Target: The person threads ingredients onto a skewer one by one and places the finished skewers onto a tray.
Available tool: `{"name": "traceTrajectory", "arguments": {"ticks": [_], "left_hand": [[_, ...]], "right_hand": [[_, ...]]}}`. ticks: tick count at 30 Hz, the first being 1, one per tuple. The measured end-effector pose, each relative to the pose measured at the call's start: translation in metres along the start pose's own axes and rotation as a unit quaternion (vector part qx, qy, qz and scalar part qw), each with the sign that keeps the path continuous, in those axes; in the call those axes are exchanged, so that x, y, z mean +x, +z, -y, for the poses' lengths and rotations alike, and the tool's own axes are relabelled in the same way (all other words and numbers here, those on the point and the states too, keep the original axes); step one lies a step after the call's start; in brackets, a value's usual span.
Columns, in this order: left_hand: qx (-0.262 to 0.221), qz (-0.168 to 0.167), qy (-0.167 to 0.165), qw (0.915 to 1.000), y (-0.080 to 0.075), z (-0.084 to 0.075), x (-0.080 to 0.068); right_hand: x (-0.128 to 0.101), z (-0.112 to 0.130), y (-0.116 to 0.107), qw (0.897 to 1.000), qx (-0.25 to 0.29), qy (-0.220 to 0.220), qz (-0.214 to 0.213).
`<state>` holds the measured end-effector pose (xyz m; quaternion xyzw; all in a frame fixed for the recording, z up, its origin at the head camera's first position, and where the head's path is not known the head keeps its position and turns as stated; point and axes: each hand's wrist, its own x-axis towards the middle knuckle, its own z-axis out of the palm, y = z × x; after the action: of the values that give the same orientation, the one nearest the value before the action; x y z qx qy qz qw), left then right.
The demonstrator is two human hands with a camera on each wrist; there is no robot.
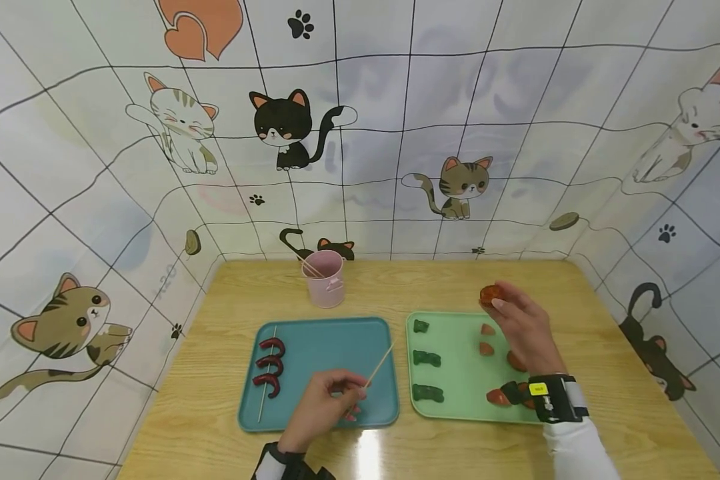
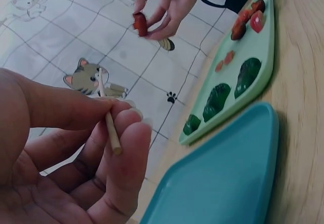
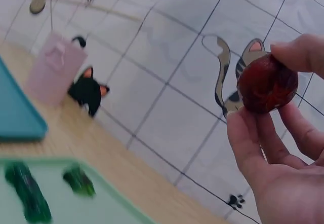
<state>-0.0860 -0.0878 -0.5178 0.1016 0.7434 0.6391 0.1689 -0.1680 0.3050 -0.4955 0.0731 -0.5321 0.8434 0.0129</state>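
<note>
My left hand point(image 1: 324, 405) pinches a thin wooden skewer point(image 1: 380, 365) between thumb and fingers, over the blue tray point(image 1: 336, 333). The skewer slants up to the right, and in the left wrist view its blunt lower end point(image 2: 116, 149) is bare. Above the far side of the green tray point(image 1: 456, 393), my right hand point(image 1: 527, 333) holds a round, glossy dark red piece point(image 3: 266, 83) by its edges; its kind is unclear. On the blue tray's left lies another skewer point(image 1: 261, 407) threaded through three curved dark red pieces point(image 1: 270, 361).
Three green pieces point(image 1: 427, 359) line the green tray's left side. Small orange-pink pieces point(image 1: 486, 349) and red pieces point(image 1: 498, 397) lie farther right, partly behind the right hand and wrist. A pink bucket point(image 1: 326, 288) with sticks stands behind the blue tray, before the cat-patterned wall covering point(image 1: 372, 153).
</note>
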Motion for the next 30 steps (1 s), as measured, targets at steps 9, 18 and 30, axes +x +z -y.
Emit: {"name": "traceTrajectory", "arguments": {"ticks": [9,18,30], "left_hand": [[-0.007,0.017,0.004,0.9998,0.008,-0.005,-0.001],[-0.013,0.022,0.0,0.9997,0.012,-0.009,-0.001],[-0.02,0.023,-0.005,0.9995,0.011,-0.008,0.001]], "right_hand": [[0.008,-0.013,0.032,0.97,0.233,0.053,0.036],[0.009,-0.042,0.055,0.948,0.306,0.091,0.023],[0.007,-0.061,0.068,0.942,0.32,0.105,-0.007]]}}
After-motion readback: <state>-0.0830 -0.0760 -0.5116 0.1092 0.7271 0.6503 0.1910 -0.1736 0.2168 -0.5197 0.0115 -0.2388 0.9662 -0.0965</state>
